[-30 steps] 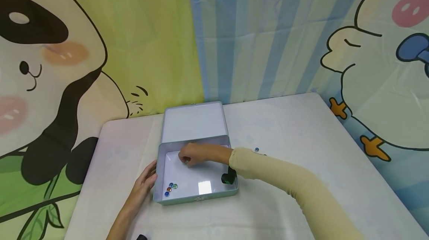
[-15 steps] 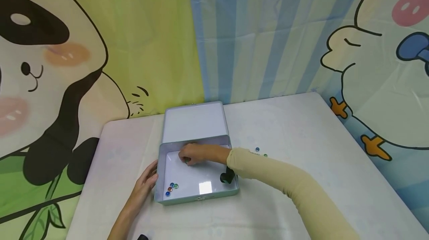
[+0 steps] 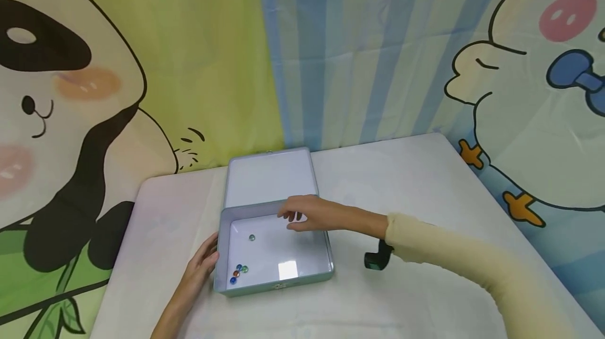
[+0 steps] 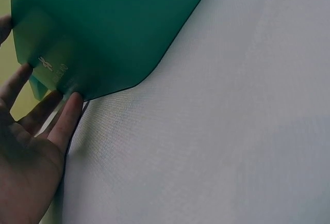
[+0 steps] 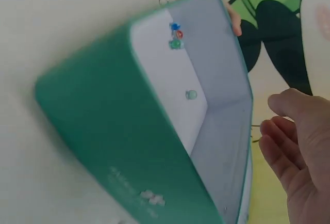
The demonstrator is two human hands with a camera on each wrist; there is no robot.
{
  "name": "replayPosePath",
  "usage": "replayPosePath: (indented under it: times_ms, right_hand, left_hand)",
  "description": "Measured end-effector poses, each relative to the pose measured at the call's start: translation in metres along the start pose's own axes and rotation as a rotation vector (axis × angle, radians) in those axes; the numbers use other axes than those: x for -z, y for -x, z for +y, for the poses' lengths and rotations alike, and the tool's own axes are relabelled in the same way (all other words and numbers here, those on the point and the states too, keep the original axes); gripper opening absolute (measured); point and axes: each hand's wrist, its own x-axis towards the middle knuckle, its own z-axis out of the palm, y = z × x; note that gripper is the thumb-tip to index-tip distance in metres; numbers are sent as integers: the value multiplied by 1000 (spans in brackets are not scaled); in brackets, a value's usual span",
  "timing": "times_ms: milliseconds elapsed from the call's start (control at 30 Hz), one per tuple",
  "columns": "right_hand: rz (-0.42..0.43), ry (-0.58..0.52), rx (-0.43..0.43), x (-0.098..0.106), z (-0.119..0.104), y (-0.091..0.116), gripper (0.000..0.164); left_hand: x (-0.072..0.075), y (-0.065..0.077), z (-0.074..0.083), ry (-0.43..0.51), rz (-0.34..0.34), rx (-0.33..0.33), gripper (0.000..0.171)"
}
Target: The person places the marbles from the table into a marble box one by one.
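Note:
A green tin box (image 3: 279, 285) with a pale interior lies with its lid (image 3: 271, 176) folded back. In its front left corner sit several glass marbles, including a blue marble (image 3: 233, 280) and an orange one (image 3: 236, 273). A clear greenish marble (image 3: 252, 237) rests alone farther back on the box floor. Fingertips of my left hand (image 3: 200, 263) touch the box's left outer wall, fingers extended; the left wrist view shows them against the green side (image 4: 118, 33). My right hand (image 3: 314, 213) hovers over the box's back right corner, fingers loosely bent, nothing held.
The box stands on a white-covered table (image 3: 392, 176), near its back edge. A striped and cartoon-printed curtain (image 3: 212, 65) hangs behind. A black wrist camera (image 3: 378, 257) hangs under my right forearm over the table.
My right hand has let go of the clear greenish marble on the box floor and moved right and up. The blue and green marbles on the table are now hidden by the arm.

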Motion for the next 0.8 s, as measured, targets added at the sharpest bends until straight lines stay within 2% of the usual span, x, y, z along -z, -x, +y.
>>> replayPosePath:
  times_ms: [200, 400, 600, 800]
  right_hand:
    - [186, -44, -57, 20, 0, 62, 25]
    - [220, -27, -175, 24, 16, 111, 22]
    - [257, -18, -274, 28, 28, 134, 21]
    - [245, -38, -289, 21, 40, 138, 19]
  left_hand:
    - [1, 3, 2, -7, 10, 18, 53]
    - [2, 3, 2, -9, 1, 24, 54]
    - [2, 2, 3, 6, 6, 21, 55]
    - [0, 1, 2, 11, 3, 25, 54]
